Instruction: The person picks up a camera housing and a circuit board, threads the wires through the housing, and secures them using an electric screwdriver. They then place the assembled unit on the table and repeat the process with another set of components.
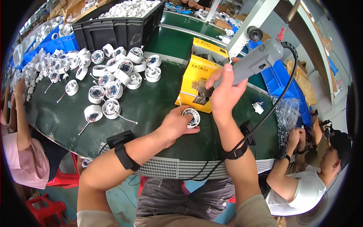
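Fingers of the left hand point(174, 124) are wrapped around a white round part point(197, 118) in the head view, the thumb over its left side and fingertips showing under its lower rim. It sits between the near end of a yellow box point(186, 81) and the table's point(159, 145) near edge; whether it touches the tabletop, I cannot tell. The right hand point(228, 94) is clasped around a grey power tool point(257, 60), slanting over the box's right side; whether its tip meets the metal plate point(200, 85) there is hidden.

A loose left grip could let the part twist under the tool, since nothing else visibly clamps it. A slipping tip might scratch the part or catch the thumb. The black cable point(281, 94) passes across the right forearm toward the near edge, so a long reach could tug the tool off line. Toward the table's left side, white parts point(93, 112) trail thin wires that could snag or tear if dragged.
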A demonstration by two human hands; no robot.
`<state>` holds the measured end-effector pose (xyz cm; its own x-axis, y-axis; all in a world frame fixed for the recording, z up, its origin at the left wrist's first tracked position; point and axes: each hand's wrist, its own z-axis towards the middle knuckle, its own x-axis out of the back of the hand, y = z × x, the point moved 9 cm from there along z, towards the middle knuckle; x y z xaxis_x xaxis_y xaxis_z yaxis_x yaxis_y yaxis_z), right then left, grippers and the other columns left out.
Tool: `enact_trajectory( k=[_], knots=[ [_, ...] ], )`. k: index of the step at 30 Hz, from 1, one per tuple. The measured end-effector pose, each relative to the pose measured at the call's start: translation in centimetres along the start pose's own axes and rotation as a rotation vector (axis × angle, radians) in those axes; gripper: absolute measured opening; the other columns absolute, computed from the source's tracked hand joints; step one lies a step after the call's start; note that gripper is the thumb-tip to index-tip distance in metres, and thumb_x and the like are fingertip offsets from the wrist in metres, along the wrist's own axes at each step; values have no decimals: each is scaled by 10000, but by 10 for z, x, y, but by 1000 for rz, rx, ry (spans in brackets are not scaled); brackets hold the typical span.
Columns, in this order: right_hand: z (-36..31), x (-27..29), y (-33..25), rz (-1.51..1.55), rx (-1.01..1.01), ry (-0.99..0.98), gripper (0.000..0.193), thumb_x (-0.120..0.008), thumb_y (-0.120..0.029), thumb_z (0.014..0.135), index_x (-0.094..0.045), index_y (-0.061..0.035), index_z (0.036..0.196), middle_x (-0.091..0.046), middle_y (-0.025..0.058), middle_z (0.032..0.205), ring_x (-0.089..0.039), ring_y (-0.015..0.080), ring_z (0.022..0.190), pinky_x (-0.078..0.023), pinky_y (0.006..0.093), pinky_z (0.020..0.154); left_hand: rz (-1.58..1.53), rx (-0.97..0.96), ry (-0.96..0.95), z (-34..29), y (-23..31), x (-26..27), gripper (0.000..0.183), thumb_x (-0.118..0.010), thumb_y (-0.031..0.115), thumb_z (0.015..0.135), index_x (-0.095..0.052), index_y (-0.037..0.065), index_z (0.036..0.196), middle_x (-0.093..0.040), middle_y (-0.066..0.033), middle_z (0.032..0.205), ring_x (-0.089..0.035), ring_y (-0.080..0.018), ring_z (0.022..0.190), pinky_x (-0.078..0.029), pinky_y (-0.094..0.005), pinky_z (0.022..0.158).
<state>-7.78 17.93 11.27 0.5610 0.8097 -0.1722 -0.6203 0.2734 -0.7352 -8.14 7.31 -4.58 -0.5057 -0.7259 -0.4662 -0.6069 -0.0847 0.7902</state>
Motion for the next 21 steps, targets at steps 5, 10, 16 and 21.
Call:
enact_trajectory(
  k=[5, 10, 16, 21],
  knots=[
    [-21, 7, -10, 110, -48, -20, 325, -452, -164, 969, -356, 0, 1231, -465, 73, 613, -468, 160, 446, -433, 305, 435, -2, -9, -10, -1, 3, -3, 340, -423, 45, 965, -433, -43, 1293, -573, -145, 1099, -659, -262, 904, -592, -346, 830],
    [-41, 4, -6, 166, -111, -69, 345, -448, -170, 967, -349, -8, 1254, -469, 74, 632, -472, 160, 451, -445, 297, 443, 36, -4, -9, -4, 5, -1, 299, -420, 51, 968, -463, -20, 1255, -582, -136, 1105, -656, -242, 926, -588, -357, 839],
    [-49, 3, -2, 189, -158, -85, 340, -454, -178, 963, -356, -27, 1252, -473, 77, 644, -482, 157, 465, -454, 302, 453, -8, -19, -18, -5, 5, -3, 289, -414, 57, 961, -492, -18, 1229, -570, -115, 1080, -634, -202, 896, -583, -323, 800],
    [-50, 2, 2, 153, -163, -75, 337, -453, -186, 962, -356, -33, 1246, -470, 78, 638, -482, 159, 467, -457, 303, 459, 11, -17, -5, -5, 4, -2, 287, -410, 58, 961, -491, -16, 1226, -570, -109, 1080, -634, -196, 895, -580, -321, 803]
  ],
)
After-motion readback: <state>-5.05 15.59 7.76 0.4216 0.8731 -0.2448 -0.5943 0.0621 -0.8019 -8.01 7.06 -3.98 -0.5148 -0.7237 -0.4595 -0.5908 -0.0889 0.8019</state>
